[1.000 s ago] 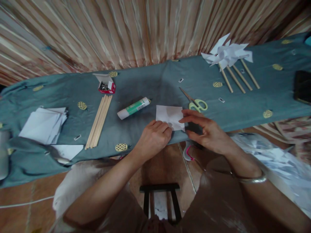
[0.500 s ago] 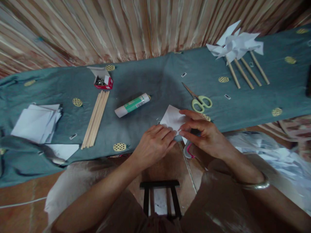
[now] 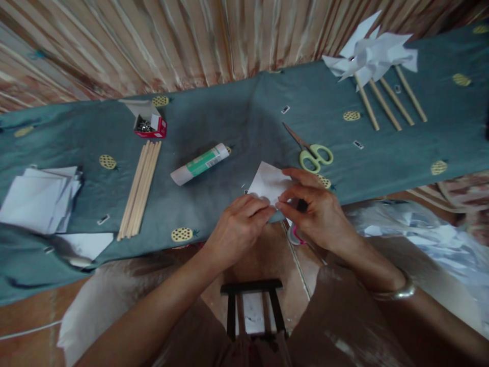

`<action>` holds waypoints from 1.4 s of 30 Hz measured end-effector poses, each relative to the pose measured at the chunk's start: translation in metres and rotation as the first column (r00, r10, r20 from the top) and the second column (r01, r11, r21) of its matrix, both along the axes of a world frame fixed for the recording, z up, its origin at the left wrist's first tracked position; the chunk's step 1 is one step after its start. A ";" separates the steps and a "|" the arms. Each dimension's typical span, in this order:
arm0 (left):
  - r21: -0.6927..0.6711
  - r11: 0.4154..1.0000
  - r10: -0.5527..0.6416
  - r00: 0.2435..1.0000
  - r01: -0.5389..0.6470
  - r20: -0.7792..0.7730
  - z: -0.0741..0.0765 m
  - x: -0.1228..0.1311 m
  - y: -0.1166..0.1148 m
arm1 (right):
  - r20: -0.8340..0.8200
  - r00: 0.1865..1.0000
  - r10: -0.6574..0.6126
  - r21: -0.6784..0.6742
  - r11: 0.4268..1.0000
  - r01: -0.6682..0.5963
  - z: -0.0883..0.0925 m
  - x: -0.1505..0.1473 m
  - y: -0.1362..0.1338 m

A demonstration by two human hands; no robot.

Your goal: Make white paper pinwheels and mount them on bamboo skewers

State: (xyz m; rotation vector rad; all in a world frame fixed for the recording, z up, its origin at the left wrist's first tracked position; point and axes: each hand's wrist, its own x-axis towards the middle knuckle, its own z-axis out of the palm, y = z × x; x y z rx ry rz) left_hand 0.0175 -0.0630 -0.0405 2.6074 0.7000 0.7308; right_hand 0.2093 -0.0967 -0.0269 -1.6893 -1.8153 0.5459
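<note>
- Near and to the right of the glue stick [image 3: 199,164], a white paper sheet [image 3: 267,182] sits at the table's near edge, tilted corner-up, as I see it.
- Both hands are grasping it: the left hand [image 3: 241,223] has its bent fingers on the near edge, the thumb out of my sight; the right hand [image 3: 320,210] pinches close beside, another finger reaching to the sheet's right side.
- Right of the glue stick, past the sheet, lie open-handled green scissors [image 3: 306,148], blades pointing away from the person.
- Farther right and beyond the glue stick, white paper pinwheels [image 3: 370,57] overlap, their wooden sticks pointing back toward the person.
- Left of the glue stick, wooden dowels [image 3: 139,191] lie side by side.
- Beyond those, left of and behind the glue stick, stands an open red-and-white box [image 3: 152,125] of small metal pins.
- Farthest left of the glue stick rests a stack of white paper [image 3: 32,201] on the cloth-covered table [image 3: 237,120].
</note>
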 end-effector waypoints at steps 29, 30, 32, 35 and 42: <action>-0.104 0.995 -0.002 0.999 0.007 0.048 0.002 0.004 0.003 | 0.120 0.990 0.074 0.121 0.989 -0.089 0.001 -0.001 -0.006; -0.105 0.995 -0.001 0.999 0.006 0.048 0.002 0.004 0.003 | 0.130 0.988 0.084 0.127 0.987 -0.100 0.001 -0.001 -0.007; -0.102 0.995 -0.002 0.999 0.007 0.053 0.002 0.004 0.003 | 0.151 0.984 0.097 0.142 0.983 -0.119 0.000 -0.002 -0.007; -0.095 0.995 -0.005 0.998 0.010 0.058 0.003 0.004 0.003 | 0.187 0.975 0.124 0.180 0.971 -0.158 -0.003 -0.003 -0.009; -0.097 0.995 -0.005 0.998 0.010 0.055 0.002 0.004 0.003 | 0.165 0.978 0.128 0.202 0.966 -0.161 -0.012 -0.009 -0.013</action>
